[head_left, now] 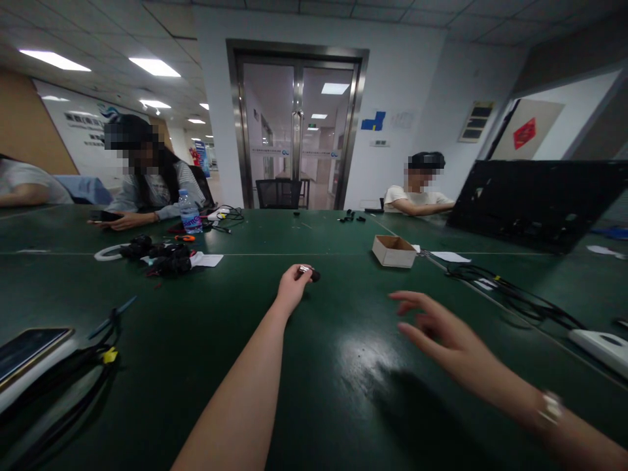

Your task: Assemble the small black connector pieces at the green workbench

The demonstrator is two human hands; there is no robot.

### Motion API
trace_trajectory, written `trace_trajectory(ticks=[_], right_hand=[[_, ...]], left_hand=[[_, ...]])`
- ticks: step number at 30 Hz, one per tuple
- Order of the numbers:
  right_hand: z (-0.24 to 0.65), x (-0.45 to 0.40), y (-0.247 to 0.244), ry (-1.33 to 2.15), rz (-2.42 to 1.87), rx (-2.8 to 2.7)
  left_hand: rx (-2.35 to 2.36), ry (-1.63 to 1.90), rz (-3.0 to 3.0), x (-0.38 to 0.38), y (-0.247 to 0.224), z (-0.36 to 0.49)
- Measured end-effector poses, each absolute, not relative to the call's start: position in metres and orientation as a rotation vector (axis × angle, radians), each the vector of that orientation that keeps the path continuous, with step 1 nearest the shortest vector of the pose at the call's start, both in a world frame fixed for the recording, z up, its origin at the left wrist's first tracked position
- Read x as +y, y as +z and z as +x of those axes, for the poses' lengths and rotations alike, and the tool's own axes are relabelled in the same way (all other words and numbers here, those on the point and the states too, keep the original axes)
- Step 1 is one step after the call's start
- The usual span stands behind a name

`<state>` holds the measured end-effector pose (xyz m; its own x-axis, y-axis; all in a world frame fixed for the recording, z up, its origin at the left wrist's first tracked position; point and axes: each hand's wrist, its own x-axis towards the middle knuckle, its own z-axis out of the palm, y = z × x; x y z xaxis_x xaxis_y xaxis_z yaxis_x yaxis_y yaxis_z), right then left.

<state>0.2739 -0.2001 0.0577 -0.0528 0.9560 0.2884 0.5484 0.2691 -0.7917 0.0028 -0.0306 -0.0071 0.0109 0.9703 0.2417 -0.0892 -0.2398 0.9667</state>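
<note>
Forearms fill the near frame, both stretched out over the green table (314, 392); left hand (293, 288) is furthest out, fingers pinched narrow on a small dark part with a metal end (309, 272), held at the fingertips just above or on the tabletop, can't tell which at this distance; right hand (441, 330) hovers open and empty, fingers spread loosely, well short of the part and off to its right, watch (549, 409) on that wrist; risk one: grip is fingertip-only at nearly full arm extension, so the part could slip and roll away on the slick glossy surface, out of easy reach; risk two: dark part on dark green table, easy to lose sight of if dropped; risk three: right hand drifting in could knock the cardboard box (394, 251) just beyond it, or snag the black cables (510, 291) running along the right side toward the white power strip (601, 343); left side has more loose cable (105, 337) and a phone (29, 350) near the edge, an elbow sweep could drag either off; pile of black parts (164, 256) sits further left, near a seated person's forearm (132, 219), apart from both hands; second person (419, 193) sits at the far right corner, not reaching in.
</note>
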Motion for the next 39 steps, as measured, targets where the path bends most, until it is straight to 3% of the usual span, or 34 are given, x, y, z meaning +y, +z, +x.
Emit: trace_trajectory(ticks=[3, 9, 27, 39], right_hand=[[0.206, -0.119, 0.029, 1.147, -1.252, -1.586], [0.107, -0.02, -0.007, 1.311, -0.991, -1.029], [0.111, -0.012, 0.0, 1.402, -0.849, -0.791], [0.117, -0.014, 0.0, 1.386, -0.824, -0.742]], left_hand=[[0.92, 1.412, 1.185, -0.03, -0.005, 0.004], [0.872, 1.515, 0.987, -0.019, -0.008, -0.006], [0.956, 1.498, 0.857, -0.009, -0.004, -0.006], [1.011, 1.543, 1.146, -0.01, -0.013, -0.008]])
